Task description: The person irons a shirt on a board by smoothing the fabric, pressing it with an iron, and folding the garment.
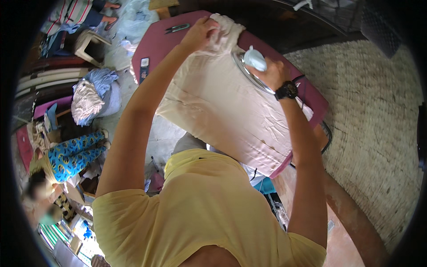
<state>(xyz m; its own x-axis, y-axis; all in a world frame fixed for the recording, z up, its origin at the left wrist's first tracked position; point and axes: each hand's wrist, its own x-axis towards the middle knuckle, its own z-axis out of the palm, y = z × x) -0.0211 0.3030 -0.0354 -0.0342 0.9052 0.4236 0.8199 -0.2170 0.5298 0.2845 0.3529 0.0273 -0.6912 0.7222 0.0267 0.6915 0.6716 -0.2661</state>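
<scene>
A cream garment or cloth lies over the maroon ironing board, partly smoothed, with small creases along its near right edge. My right hand is closed round the pale handle of an iron, whose shiny metal base rests on the cloth near the board's right side. At the far end, my left hand grips the bunched part of the cloth, its fingertips partly hidden in the folds. Green-handled thread snips lie left of that hand. A small dark packet sits at the board's left edge.
A rough pale wall stands close on the right. To the left are a plastic stool, a pile of blue and white clothes, and a person in blue patterned trousers. Another person's legs show at the far left.
</scene>
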